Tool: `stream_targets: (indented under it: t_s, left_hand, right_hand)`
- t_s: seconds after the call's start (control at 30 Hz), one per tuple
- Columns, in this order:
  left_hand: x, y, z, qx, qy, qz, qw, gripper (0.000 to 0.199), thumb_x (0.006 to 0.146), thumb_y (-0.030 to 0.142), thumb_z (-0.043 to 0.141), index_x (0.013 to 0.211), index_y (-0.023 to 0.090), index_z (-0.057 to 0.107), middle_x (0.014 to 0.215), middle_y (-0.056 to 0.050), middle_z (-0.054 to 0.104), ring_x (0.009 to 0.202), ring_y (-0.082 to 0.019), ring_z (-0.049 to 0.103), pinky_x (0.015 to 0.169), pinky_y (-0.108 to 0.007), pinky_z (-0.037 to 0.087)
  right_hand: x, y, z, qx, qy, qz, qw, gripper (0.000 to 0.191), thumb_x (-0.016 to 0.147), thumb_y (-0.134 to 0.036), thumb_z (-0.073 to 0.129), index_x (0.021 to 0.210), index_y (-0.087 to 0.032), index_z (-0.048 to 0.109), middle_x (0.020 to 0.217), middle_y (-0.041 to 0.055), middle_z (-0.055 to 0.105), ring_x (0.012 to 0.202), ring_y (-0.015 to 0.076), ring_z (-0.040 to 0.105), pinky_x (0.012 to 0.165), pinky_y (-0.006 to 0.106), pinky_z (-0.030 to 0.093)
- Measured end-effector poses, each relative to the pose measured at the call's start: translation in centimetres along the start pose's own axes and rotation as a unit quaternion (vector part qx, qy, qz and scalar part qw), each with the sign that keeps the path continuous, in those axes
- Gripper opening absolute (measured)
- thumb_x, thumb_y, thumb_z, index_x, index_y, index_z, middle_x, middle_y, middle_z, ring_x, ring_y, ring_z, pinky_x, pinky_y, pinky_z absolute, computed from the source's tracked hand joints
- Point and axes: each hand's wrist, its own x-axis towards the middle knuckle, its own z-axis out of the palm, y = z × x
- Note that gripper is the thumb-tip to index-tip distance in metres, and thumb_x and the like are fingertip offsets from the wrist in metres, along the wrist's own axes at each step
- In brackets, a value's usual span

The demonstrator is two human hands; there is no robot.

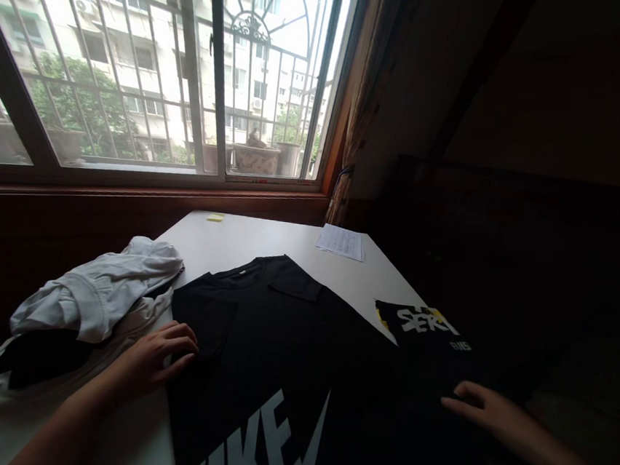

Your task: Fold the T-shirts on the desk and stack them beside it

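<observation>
A black T-shirt (278,339) with large pale lettering lies spread on the white table (266,232), its collar toward the window and its sleeves folded inward. My left hand (164,354) rests at the shirt's left edge, beside the folded sleeve, fingers slightly bent and apart, holding nothing visible. Over the dark cloth on the right is my right hand (472,403), thumb and fingers apart with nothing between them; it is a little blurred. The shirt's lower part runs out of view at the bottom.
White and dark clothes (90,295) are heaped at the table's left side. A folded black garment (426,328) with white and yellow print lies on the right. Papers (342,241) and a yellow note (215,217) are at the far edge, below a barred window (167,65).
</observation>
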Motion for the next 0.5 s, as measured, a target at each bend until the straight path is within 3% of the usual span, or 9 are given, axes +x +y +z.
stream_targets:
  t_s: [0.1,0.17,0.3,0.5]
  left_hand:
    - [0.0,-0.1,0.1,0.002,-0.002,0.0,1.0,0.019,0.099,0.03,0.052,0.102,0.025,0.07,0.109,-0.007,0.068,0.1,-0.02,0.064,0.088,-0.031,0.052]
    - [-0.1,-0.1,0.1,0.004,-0.001,0.0,1.0,0.019,0.099,0.03,0.052,0.102,0.025,0.07,0.109,-0.007,0.068,0.1,-0.02,0.064,0.088,-0.031,0.053]
    - [0.0,0.2,0.0,0.002,-0.006,0.005,1.0,0.019,0.099,0.028,0.051,0.103,0.024,0.069,0.108,-0.007,0.068,0.099,-0.021,0.065,0.089,-0.032,0.052]
    - [-0.1,1.4,0.0,-0.045,-0.028,0.004,0.999,0.021,0.099,0.029,0.051,0.104,0.024,0.071,0.099,-0.006,0.072,0.092,-0.02,0.068,0.083,-0.03,0.053]
  right_hand:
    - [0.2,-0.5,-0.6,0.073,-0.057,0.009,0.996,0.04,0.064,-0.062,0.077,0.081,-0.026,0.072,0.085,0.0042,0.076,0.082,0.029,0.071,0.072,0.035,0.057]
    - [0.7,-0.7,-0.9,0.101,-0.052,0.037,0.993,0.039,0.062,-0.06,0.078,0.08,-0.026,0.071,0.085,0.0058,0.076,0.083,0.0305,0.072,0.072,0.037,0.058]
    - [2.9,-0.8,-1.2,0.122,0.014,0.071,0.99,0.038,0.06,-0.057,0.078,0.08,-0.025,0.07,0.082,0.0081,0.076,0.082,0.0336,0.072,0.071,0.04,0.059]
    - [7.1,-2.1,-1.1,0.123,0.139,0.05,0.981,0.029,0.063,-0.046,0.074,0.081,-0.024,0.07,0.093,0.0124,0.077,0.096,0.0379,0.071,0.081,0.045,0.058]
